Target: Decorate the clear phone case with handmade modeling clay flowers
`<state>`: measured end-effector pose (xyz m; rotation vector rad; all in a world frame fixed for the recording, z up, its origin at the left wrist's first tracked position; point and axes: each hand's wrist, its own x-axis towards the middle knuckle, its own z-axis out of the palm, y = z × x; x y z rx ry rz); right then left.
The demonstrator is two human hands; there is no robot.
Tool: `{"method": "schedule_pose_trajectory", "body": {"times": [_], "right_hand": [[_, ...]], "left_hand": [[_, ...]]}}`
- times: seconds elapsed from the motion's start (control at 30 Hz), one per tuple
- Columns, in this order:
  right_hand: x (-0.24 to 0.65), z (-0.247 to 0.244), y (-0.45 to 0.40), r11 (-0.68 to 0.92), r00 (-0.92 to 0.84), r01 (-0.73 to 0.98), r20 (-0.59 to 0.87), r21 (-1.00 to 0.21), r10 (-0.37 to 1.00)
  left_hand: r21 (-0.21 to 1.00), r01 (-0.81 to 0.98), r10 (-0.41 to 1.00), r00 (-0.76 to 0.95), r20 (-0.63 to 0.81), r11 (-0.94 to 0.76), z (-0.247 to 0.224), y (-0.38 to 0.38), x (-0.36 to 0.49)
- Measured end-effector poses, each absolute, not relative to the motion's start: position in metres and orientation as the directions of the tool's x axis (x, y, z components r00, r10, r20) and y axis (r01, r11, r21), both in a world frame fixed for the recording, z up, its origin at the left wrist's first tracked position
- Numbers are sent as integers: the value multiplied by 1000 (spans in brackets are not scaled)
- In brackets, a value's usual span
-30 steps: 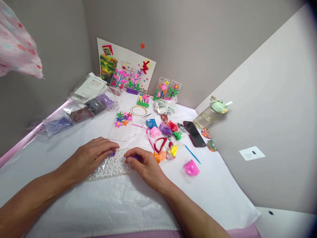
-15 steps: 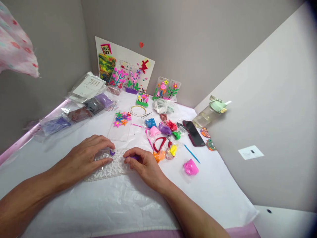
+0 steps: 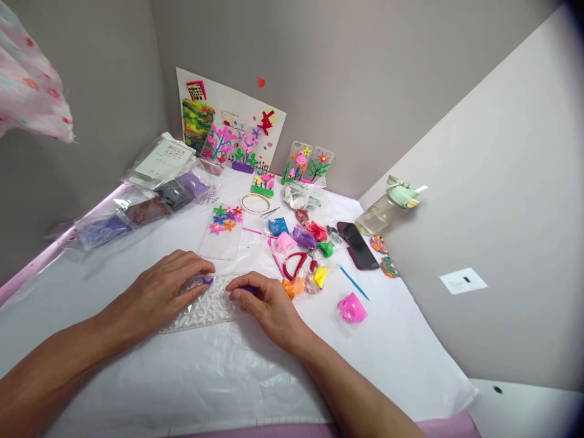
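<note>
Purple clay — in snug right grip

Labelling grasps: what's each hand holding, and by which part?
Right hand: a purple piece between thumb and fingers; the gripped part is hidden. Left hand: thumb and forefinger flank a small purple bit; can't tell if held.

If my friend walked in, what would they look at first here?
Probably the bright pink trees at the back, then the colourful little bags just past the right hand. Nearer, a bumpy clear sheet lies under both hands: a purple bit shows between the left hand's thumb and finger, and the right hand holds another purple piece.
</note>
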<state>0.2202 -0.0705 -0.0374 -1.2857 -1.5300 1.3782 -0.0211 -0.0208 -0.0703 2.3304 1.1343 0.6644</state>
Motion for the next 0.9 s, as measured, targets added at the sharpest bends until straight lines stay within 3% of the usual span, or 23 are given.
{"method": "schedule_pose_trajectory", "body": {"times": [0.3, 0.57, 0.9], "right_hand": [[219, -35, -70, -128, -238, 45, -135, -991, 962], [224, -33, -79, -121, -189, 147, -148, -982, 971], [246, -55, -72, -34, -201, 314, -101, -949, 974]], "left_hand": [[692, 446, 797, 509, 325, -567, -51, -37, -3], [730, 303, 758, 487, 434, -613, -35, -59, 27], [543, 542, 764, 512, 392, -642, -33, -57, 33]]}}
